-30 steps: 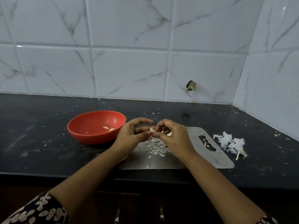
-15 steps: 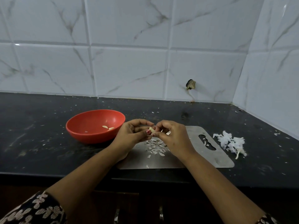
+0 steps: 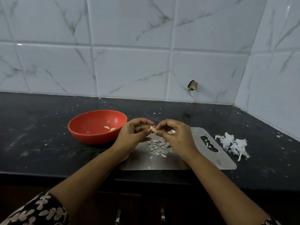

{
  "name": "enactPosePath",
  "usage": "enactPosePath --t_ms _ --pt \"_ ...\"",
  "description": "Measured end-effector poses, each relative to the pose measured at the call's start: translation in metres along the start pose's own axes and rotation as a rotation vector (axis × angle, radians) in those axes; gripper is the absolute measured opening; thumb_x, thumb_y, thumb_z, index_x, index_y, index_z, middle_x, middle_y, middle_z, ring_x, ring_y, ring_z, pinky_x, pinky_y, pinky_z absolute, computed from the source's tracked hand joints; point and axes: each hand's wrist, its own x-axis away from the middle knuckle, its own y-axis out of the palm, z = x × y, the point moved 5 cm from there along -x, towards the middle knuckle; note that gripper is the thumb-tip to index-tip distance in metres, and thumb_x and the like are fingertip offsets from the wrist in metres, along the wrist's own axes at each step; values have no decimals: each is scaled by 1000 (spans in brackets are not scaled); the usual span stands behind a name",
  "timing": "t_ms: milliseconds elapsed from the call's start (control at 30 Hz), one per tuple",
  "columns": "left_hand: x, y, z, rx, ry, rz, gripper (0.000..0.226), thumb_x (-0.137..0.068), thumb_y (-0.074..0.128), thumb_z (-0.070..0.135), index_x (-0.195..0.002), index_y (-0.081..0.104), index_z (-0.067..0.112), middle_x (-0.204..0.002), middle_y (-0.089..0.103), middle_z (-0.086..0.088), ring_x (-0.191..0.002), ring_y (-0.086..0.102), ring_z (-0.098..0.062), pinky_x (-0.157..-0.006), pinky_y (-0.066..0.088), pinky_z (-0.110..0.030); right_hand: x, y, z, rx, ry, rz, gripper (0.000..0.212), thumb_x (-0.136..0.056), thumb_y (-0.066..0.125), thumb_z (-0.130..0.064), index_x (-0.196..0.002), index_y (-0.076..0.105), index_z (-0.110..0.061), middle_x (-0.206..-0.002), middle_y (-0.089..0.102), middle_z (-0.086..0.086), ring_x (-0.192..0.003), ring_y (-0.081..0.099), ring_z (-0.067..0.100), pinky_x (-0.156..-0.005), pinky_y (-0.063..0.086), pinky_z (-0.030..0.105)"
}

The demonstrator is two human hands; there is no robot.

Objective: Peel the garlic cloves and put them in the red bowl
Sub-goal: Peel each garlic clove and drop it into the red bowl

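The left hand point(image 3: 134, 133) and right hand point(image 3: 177, 135) both pinch one clove point(image 3: 153, 128) over the board point(image 3: 162, 164), bowl point(image 3: 90, 137) just left w/ two cloves point(image 3: 110, 128) in. Likely best: left anchors, right nail lifts skin from the tip (thin strips, no gouging), scraps falling onto the board.

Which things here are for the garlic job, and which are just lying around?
For the job:
garlic clove, pinched by the left hand and right hand
red bowl with peeled cloves inside

Just lying about:
peel bits on the steel board
heap of white skins on the counter
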Motion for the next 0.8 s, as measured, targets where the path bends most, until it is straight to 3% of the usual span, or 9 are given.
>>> enactPosePath --t_ms 133,300,467,567,800 --pt "0 -1 0 22 -4 23 17 -86 61 -3 -98 60 8 -86 74 -7 -85 70 -18 -68 57 -27 1 1 0 -17 27 -25 15 -80 76 -10 -81 72 -24 -76 66 -26 -73 63 7 -63 57 25" --pt "0 -1 1 20 -13 27 18 -87 60 -6 -95 55 10 -87 73 -11 -84 69 -22 -65 57 -27 1 1 2 -88 70 -41 12 -82 74 -6 -82 72 -18 -79 67 -14 -73 64 6 -53 56 23" --pt "0 0 1 27 -16 16 20 -87 58 -9 -93 52 10 -82 74 -6 -74 68 -15 -61 56 -25 0 3 4 -19 44 -53 20 -83 73 -5 -79 62 -21 -81 64 -9 -78 61 11 -58 55 23" --pt "-1 0 0 29 -23 17 20 -87 58 -9 -93 52 9 -87 74 -9 -77 69 -18 -62 57 -26 0 7 6 97 7 -90 19 -87 67 -6 -85 53 -19 -84 62 -3 -79 56 14 -68 47 23" --pt "0 1 -2 2 -29 2 21 -86 59 -9 -91 50 9 -88 73 -13 -81 69 -20 -67 58 -28 5 16 12 205 0 -234 20 -98 48 -8 -91 40 -25 -79 44 -14 -66 41 1 -59 30 16"
